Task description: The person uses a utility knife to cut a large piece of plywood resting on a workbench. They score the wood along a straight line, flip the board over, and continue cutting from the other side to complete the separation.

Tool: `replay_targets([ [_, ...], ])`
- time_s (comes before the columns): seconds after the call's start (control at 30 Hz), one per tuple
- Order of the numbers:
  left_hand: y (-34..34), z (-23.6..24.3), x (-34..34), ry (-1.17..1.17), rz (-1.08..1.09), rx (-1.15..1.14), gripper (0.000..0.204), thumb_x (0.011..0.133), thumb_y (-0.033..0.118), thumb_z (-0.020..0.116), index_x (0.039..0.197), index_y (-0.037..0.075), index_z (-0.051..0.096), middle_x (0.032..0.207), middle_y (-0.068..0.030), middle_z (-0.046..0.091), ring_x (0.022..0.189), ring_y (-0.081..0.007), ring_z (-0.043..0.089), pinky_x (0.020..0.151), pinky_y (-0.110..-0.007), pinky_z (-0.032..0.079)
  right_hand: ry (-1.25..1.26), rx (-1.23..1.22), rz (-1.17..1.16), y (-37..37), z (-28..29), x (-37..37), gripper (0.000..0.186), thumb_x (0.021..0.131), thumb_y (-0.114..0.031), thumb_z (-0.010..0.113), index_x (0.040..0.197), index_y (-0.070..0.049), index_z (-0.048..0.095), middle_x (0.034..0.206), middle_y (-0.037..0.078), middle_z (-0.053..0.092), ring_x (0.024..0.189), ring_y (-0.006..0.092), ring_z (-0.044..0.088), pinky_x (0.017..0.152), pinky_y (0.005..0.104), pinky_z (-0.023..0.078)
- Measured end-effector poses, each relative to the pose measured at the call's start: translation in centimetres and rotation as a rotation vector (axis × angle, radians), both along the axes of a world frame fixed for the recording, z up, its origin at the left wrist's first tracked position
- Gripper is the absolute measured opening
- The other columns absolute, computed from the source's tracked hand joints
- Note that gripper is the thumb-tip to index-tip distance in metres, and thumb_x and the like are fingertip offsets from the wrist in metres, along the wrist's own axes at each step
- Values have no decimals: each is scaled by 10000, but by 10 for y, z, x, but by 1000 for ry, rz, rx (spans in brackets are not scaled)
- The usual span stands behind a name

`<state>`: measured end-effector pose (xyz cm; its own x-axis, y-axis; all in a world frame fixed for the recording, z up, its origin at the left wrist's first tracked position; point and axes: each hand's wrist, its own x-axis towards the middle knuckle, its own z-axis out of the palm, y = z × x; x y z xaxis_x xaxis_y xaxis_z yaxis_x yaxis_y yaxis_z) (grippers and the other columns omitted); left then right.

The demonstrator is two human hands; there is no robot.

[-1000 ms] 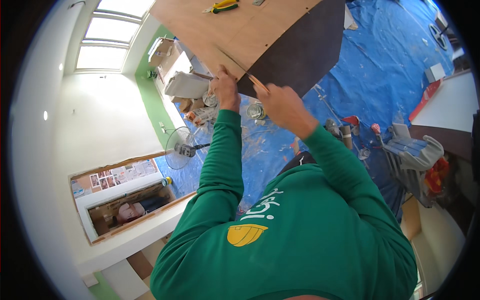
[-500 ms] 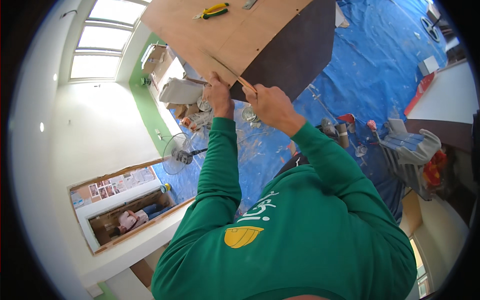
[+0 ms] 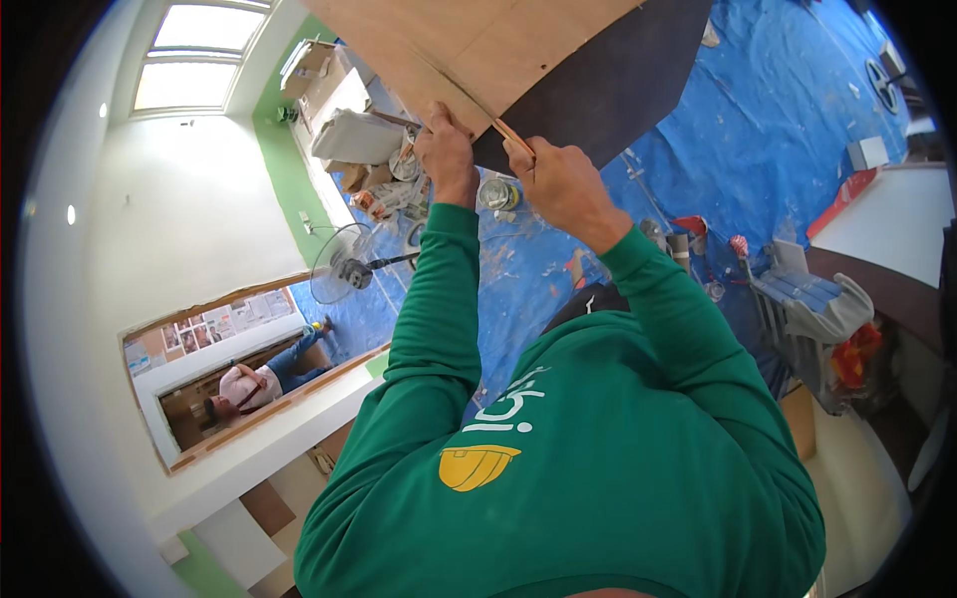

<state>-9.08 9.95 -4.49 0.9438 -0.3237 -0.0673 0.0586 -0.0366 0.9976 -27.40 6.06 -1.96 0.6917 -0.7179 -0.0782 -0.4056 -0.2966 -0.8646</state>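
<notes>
My right hand (image 3: 551,184) grips the orange handle (image 3: 512,137) of a long, thin, dark tool (image 3: 457,82), which lies along the plywood board (image 3: 429,25) near its corner. My left hand (image 3: 447,154) holds the board's near edge, just left of the tool, fingers curled round it. The board has a dark brown section (image 3: 608,85) on the right, with small holes along the boundary between the pale and dark parts.
Blue sheeting (image 3: 758,80) covers the floor. A standing fan (image 3: 354,269) and heaped materials (image 3: 364,140) are at the left, near a jar (image 3: 498,194). A grey folded stepladder (image 3: 812,299) is at the right. Another person (image 3: 254,389) is in a wall opening at the lower left.
The board, my hands and the tool shifted down-left, then up-right again. The yellow-green pliers that showed on the board are out of view. The other person now shows more fully, legs stretched toward the sheeting.
</notes>
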Motion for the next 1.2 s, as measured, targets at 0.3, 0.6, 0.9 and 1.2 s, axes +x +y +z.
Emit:
replay_targets([
  [0.3, -4, -2, 9, 31, -40, 2, 401, 1121, 313, 585, 1056, -66, 697, 934, -77, 712, 745, -131, 615, 651, -309, 473, -61, -70, -19, 7, -1, -11, 465, 1126, -418, 534, 1039, 5, 706, 810, 295, 715, 800, 528, 694, 721, 607, 546],
  [0.6, 3, -7, 7, -9, -23, 189, 444, 1114, 327, 578, 1054, -99, 687, 1013, -129, 722, 858, -195, 672, 748, -328, 530, -124, -248, 86, 37, -22, -74, 399, 1124, -390, 527, 1110, -18, 670, 806, 271, 723, 783, 482, 719, 661, 602, 556],
  [0.9, 3, -5, 13, 13, 29, 78, 569, 1095, 358, 629, 1243, -192, 616, 1144, -204, 724, 964, -264, 730, 818, -377, 594, -43, -234, 127, 28, -9, -61, 393, 1101, -394, 536, 1110, -26, 673, 901, 252, 739, 794, 520, 701, 735, 613, 554],
  [1.2, -8, -1, 2, 59, -17, 22, 535, 1103, 359, 603, 1156, -171, 656, 1119, -172, 723, 977, -209, 683, 840, -340, 537, 32, -58, -44, 3, -7, -1, 356, 1101, -317, 554, 1061, 9, 690, 920, 253, 741, 819, 519, 685, 723, 597, 548],
])
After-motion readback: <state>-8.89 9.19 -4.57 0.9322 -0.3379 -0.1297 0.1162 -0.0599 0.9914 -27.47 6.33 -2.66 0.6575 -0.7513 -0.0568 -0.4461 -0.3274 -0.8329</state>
